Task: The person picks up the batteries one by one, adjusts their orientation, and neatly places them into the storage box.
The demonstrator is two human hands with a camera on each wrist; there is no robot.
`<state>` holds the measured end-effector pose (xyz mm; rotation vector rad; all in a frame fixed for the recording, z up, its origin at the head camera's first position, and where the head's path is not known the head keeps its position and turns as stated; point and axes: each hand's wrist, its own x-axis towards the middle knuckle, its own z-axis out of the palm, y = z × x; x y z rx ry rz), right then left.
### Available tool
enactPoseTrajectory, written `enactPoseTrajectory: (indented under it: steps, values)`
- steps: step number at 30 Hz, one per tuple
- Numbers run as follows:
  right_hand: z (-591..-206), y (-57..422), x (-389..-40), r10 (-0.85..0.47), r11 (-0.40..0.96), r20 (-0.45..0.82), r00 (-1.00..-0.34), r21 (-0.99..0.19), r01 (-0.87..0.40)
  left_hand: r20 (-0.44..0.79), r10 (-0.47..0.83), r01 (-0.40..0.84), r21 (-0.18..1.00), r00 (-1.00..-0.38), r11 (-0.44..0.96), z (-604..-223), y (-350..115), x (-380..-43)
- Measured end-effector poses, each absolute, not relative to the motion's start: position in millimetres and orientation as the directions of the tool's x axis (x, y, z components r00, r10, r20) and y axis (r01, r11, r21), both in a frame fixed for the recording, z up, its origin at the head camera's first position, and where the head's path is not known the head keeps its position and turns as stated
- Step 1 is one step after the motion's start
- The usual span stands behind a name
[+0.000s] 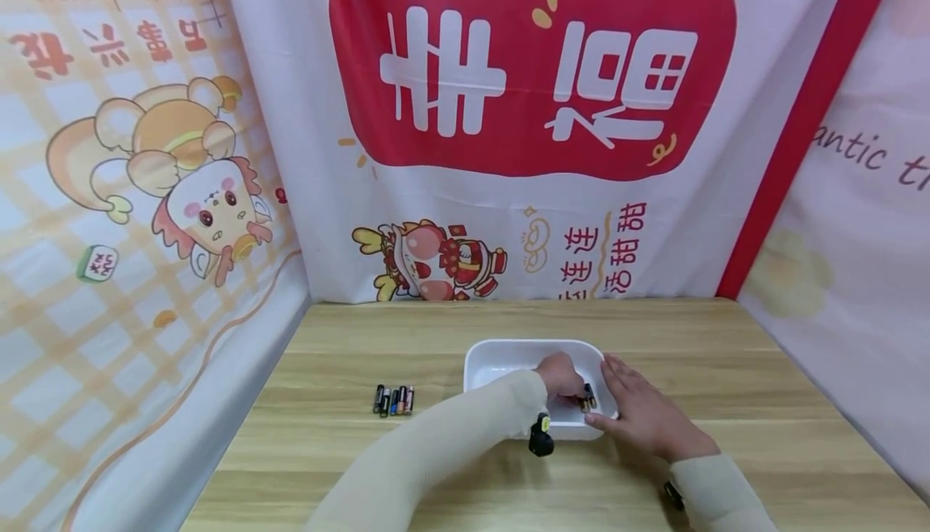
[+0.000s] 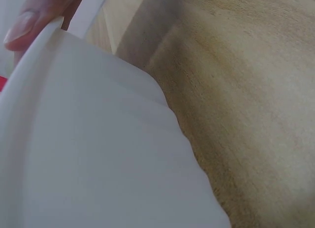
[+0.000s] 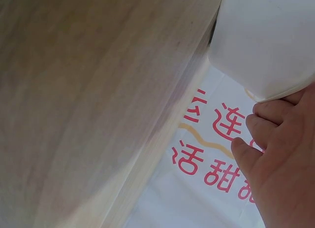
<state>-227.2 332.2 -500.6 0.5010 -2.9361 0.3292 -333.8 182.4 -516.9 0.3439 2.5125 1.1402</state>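
A white rectangular plastic tub point(image 1: 497, 354) stands on the wooden table. My left hand point(image 1: 559, 376) reaches down into its right half with curled fingers, pinching a small battery point(image 1: 585, 405) near the right wall. Another battery point(image 1: 592, 396) lies right beside it; the fingertips are partly hidden. At the tub's right end my right hand point(image 1: 643, 415) grips the rim, thumb at the front corner and fingers along the side. The right wrist view shows those fingers point(image 3: 268, 112) against the outer rim. In the left wrist view, a thumb point(image 2: 24, 31) rests by the tub's edge.
Several batteries point(image 1: 394, 400) lie side by side on the table point(image 1: 349, 467) left of the tub. Printed cloths hang behind point(image 1: 530, 217) and at both sides. A black wrist camera point(image 1: 541, 437) on the left sleeve hangs by the tub's front wall.
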Motion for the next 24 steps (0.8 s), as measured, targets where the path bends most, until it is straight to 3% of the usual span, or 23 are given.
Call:
enactPoseTrajectory:
  steps: [8, 15, 24]
  values:
    - [-502, 332, -228, -0.308, 0.922, 0.174, -0.935, -0.188, -0.339, -0.283, 0.385, 0.029, 0.772, -0.878, 0.635, -503, 174, -327]
    - [-502, 332, -228, -0.313, 0.920, 0.186, -0.931, -0.182, -0.346, -0.311, 0.449, 0.118, 0.700, -0.837, 0.704, -475, 161, -324]
    - [-502, 332, -228, -0.302, 0.922, 0.167, -0.939, -0.201, -0.332, -0.353, 0.492, 0.007, 0.807, -0.796, 0.591, -465, 137, -320]
